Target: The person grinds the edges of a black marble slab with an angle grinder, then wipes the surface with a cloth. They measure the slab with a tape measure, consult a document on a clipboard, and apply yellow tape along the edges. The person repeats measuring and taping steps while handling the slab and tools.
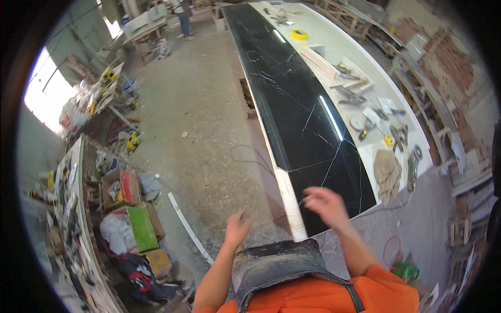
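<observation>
- Long glossy blk white-veined slab [287, 112]: top ctr to lower ctr-right.
- Bare L hand [238, 228], lower ctr: grip part-open, empty.
- Bare R hand [324, 204], over slab's lower end: grip half-curled, can't tell hold.

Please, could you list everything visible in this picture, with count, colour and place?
slab: at least one, black with white veins, centre
table: one, white, beside slab
yellow roll: one, yellow, far on table
cloth: one, brown, table's near right
tools: several, mostly dark, on table
boxes: several, mixed colours, lower left
strip: one, white, on floor
clutter: uncounted, mixed colours, both sides
other person: one, blue trousers, top
apron: one, black, bottom
shirt: one, orange, bottom
left hand: one, bare, above floor
right hand: one, bare, above slab
</observation>
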Demonstrator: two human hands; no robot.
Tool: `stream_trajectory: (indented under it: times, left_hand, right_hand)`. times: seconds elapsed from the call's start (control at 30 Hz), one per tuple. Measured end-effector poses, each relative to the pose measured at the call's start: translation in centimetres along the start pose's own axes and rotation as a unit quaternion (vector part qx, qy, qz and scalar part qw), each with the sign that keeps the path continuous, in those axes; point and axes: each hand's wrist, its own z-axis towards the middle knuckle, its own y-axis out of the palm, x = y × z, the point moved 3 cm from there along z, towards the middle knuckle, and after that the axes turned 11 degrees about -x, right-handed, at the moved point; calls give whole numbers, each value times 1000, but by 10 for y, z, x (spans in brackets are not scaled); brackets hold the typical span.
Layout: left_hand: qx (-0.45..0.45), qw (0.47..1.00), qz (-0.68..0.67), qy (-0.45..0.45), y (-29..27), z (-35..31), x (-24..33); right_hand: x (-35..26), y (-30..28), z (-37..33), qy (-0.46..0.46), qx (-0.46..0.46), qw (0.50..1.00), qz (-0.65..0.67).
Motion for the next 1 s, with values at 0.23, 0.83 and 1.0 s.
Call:
stream_trajectory:
  times: [0.23, 0.83, 1.0]
  left_hand:
    - [-196, 966, -43, -161, -74, -79, -154]
    - [-10, 966, -140, -216, -376, 265, -81]
    - [-59, 990, 89, -94, -449, 471, -2]
  right_hand:
    - [16, 201, 28, 28, -523, 850, -64]
    - [-119, 119, 426, -82, -258, 951, -153]
    - [-152, 50, 474, -19, -132, 990, -51]
